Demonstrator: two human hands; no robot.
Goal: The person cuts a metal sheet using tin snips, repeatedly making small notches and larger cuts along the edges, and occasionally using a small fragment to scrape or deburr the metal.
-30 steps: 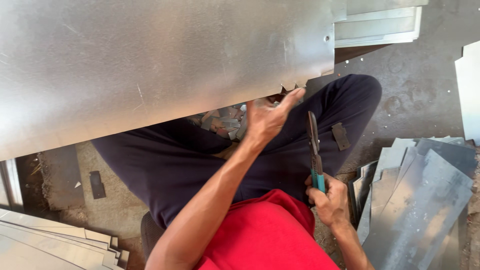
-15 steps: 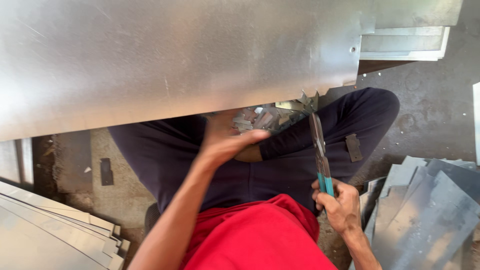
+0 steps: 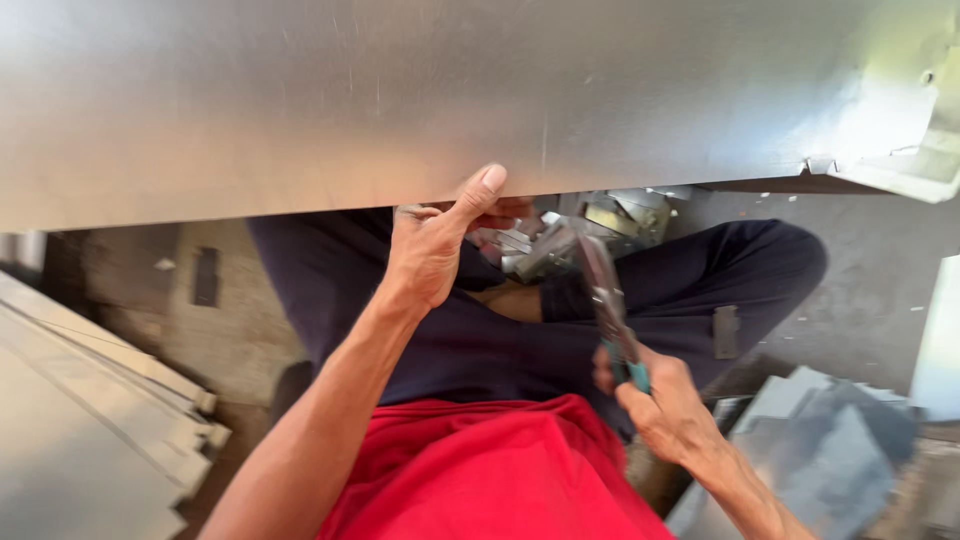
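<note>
A large, flat sheet of dull grey galvanised metal [image 3: 400,90] spanned the far part of the view, its near edge running from left to right above the person's lap. The left hand [image 3: 440,235] was clamped on that near edge, thumb pressed up against the face of the sheet and fingers curled underneath. The right hand [image 3: 665,400], lower and to the right, was closed around the teal handles of a pair of metal snips [image 3: 605,305], whose blades pointed up toward the sheet's edge but stood just short of it. The two hands were well apart. Stacked grey metal strips [image 3: 90,400] lay at the near left, and cut grey metal offcuts [image 3: 830,450] lay at the near right.
</note>
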